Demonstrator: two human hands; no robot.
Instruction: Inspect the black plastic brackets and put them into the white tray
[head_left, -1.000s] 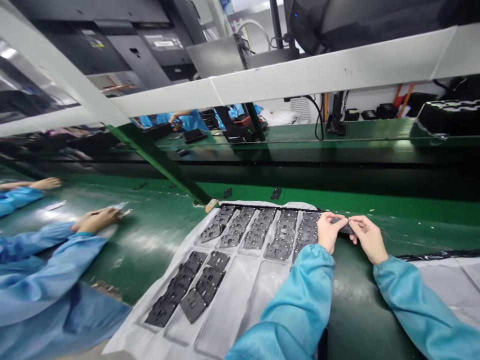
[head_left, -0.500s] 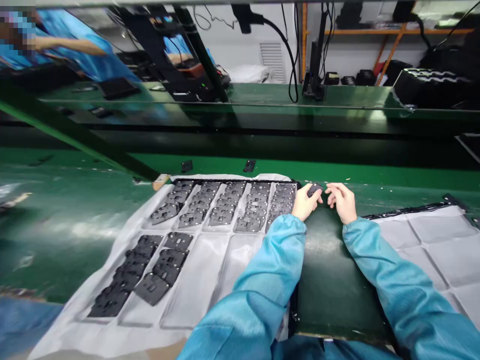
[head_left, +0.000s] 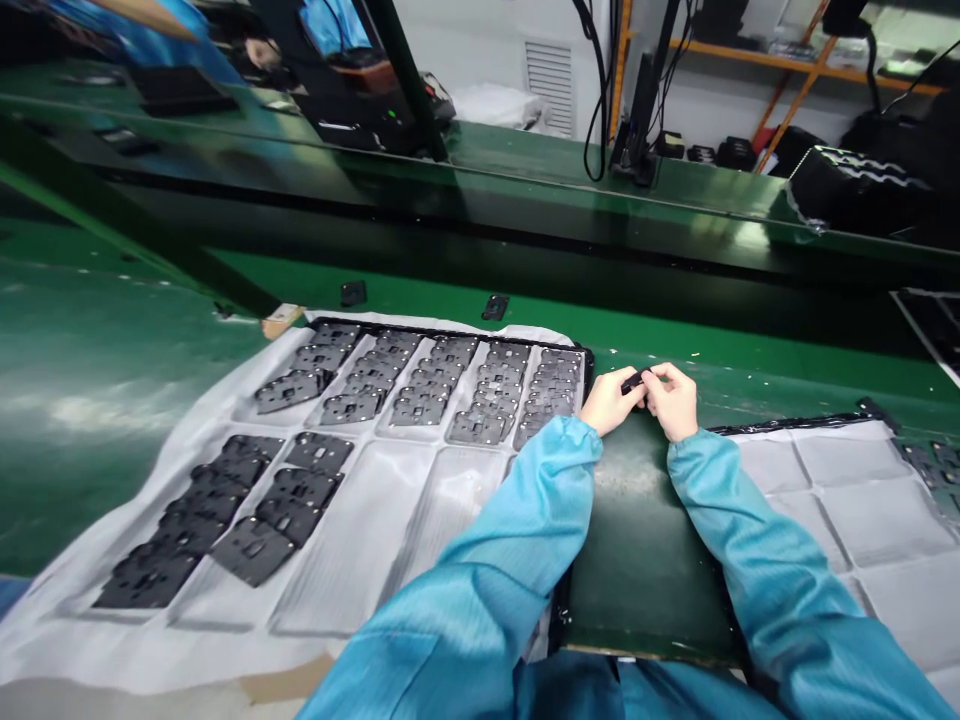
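Just right of the tray's far corner, my left hand [head_left: 609, 402] pinches a small flat black part [head_left: 634, 382], seen nearly edge-on. The thumb and fingers of my right hand [head_left: 673, 403] close on its right end, so the fingertips of both hands almost meet. The part looks like the thin black plates [head_left: 421, 385] that fill the far row of compartments in the white-lined tray [head_left: 360, 540] to my left. In the tray's near row, two compartments at the left hold more overlapping black plates [head_left: 255, 548].
Two loose black parts [head_left: 495, 307] lie behind the tray. Another white-lined tray [head_left: 885, 500] stands at right, with dark parts [head_left: 934, 465] beyond it. A green post [head_left: 172, 240] slants at left. Across the bench, a raised shelf [head_left: 510, 160] carries equipment; a person's blue sleeve shows there.
My right hand has moved left and its fingers have closed on the black part in my left hand. The camera view has tilted and shifted, so the trays appear lower left.
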